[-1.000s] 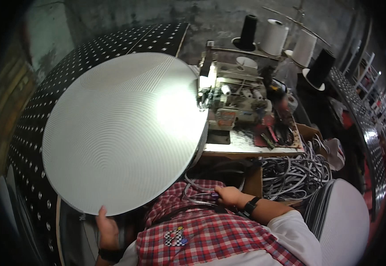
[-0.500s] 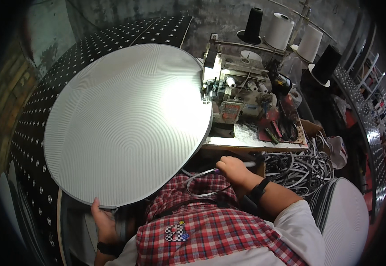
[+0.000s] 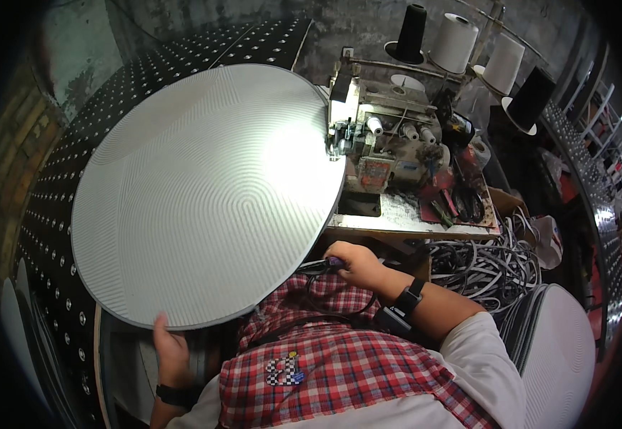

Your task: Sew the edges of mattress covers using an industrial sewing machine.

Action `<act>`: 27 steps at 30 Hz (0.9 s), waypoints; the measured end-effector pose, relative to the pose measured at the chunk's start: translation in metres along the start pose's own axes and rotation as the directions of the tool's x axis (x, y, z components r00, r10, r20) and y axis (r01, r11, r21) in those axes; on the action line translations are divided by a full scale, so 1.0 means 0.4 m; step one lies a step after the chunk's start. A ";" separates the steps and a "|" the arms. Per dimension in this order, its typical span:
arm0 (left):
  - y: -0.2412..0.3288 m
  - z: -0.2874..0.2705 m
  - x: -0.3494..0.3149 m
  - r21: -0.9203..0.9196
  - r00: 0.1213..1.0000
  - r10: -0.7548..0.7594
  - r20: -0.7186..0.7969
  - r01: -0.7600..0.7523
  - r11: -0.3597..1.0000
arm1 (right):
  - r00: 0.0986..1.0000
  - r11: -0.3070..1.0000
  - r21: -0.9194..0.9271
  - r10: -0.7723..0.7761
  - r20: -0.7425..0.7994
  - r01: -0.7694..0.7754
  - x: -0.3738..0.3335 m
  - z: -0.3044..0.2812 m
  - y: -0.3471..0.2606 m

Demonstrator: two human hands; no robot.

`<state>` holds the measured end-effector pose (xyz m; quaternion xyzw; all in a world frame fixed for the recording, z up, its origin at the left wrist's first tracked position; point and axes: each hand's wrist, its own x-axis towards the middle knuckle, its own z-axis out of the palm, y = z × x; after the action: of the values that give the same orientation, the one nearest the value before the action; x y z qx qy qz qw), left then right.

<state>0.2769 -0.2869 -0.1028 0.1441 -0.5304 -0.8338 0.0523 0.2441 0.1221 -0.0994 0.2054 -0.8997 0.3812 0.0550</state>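
A large round grey mat (image 3: 182, 214) with ribbed arcs and a dark bound edge lies on the table, its right edge at the sewing head of an overlock machine (image 3: 389, 136). My left hand (image 3: 171, 354) grips the mat's near edge, thumb on top and fingers hidden beneath. Just off the mat's lower right edge, my right hand (image 3: 357, 264) is closed round a small purple-handled tool (image 3: 336, 262), whose exact kind is hard to make out. A thin dark strip loops below that hand, over my checked apron (image 3: 318, 350).
Black and white thread cones (image 3: 454, 43) stand behind the machine. Tangled grey edging strips (image 3: 479, 268) fill a box on the right, beside a stack of round mats (image 3: 557, 357). More mats (image 3: 28, 336) lean at far left. The table (image 3: 46, 286) is black with metal studs.
The mat has turned counter-clockwise, its binding end moving right from my left hand. My right hand has moved left and slightly up, towards the mat's edge, with the purple-handled tool.
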 end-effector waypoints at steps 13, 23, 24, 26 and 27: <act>-0.034 0.072 0.003 -0.063 0.999 0.039 -0.006 -0.039 0.997 | 0.825 0.562 0.609 0.304 0.477 -0.559 0.059 0.059 -0.154; -0.118 0.152 -0.014 0.148 0.986 0.003 0.165 -0.028 0.989 | 0.775 -0.092 0.899 0.475 0.418 -0.429 0.063 0.130 -0.171; -0.122 0.169 -0.015 0.148 0.987 0.000 0.163 -0.025 0.989 | 0.773 -0.093 0.898 0.476 0.420 -0.431 0.066 0.135 -0.171; -0.125 0.202 -0.016 0.218 0.975 -0.001 0.221 -0.048 0.975 | 0.776 -0.216 0.922 0.499 0.386 -0.320 0.074 0.144 -0.173; -0.140 0.193 -0.002 0.291 0.963 -0.037 0.266 -0.044 0.956 | 0.775 -0.217 0.922 0.499 0.387 -0.320 0.080 0.146 -0.173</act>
<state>0.2585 -0.1954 -0.1223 0.0349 -0.6510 -0.7572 -0.0406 0.2470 0.0271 -0.0866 -0.1536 -0.3545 0.9047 -0.1796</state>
